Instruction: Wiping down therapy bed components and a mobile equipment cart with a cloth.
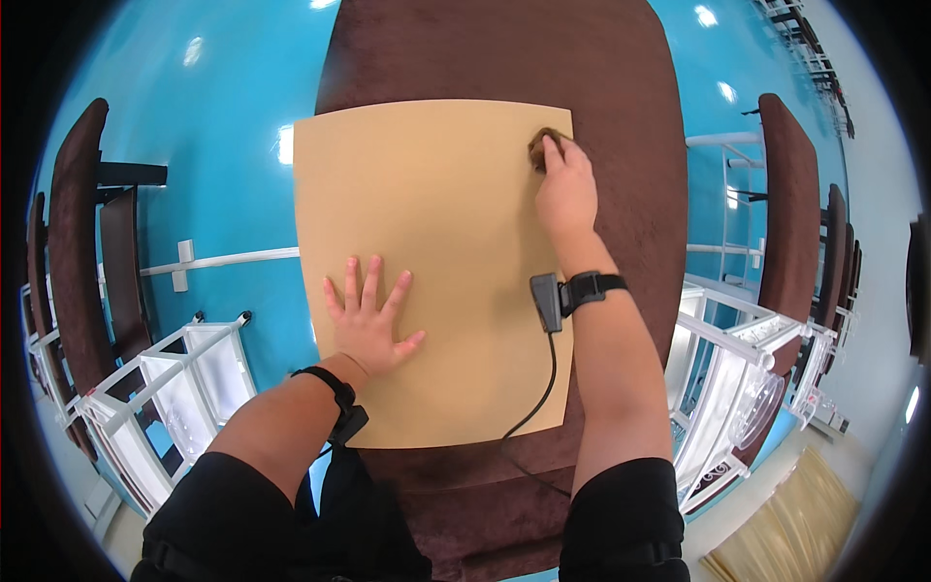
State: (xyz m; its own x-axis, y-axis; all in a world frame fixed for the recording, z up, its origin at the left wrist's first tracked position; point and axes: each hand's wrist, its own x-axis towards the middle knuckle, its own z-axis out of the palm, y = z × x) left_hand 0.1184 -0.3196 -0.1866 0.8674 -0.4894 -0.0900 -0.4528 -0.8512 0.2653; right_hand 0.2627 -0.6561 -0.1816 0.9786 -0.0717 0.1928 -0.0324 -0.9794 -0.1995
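A tan rectangular sheet [444, 218] lies flat before me on a long table with a dark brown fabric cover [502, 51]. My left hand [369, 320] rests palm down near the sheet's left edge, its fingers spread and holding nothing. Over at the far right corner, my right hand [569, 178] grips a small brown wad [540, 150] against the sheet. The fingers partly hide it, and whether it is cloth or sponge I cannot tell.
Black wrist straps carry small devices [545, 302], with a cable trailing from the right one. White-framed carts stand at left [196, 364] and right [727, 364]. More brown padded tables [789, 196] line both sides on a glossy blue floor [225, 145].
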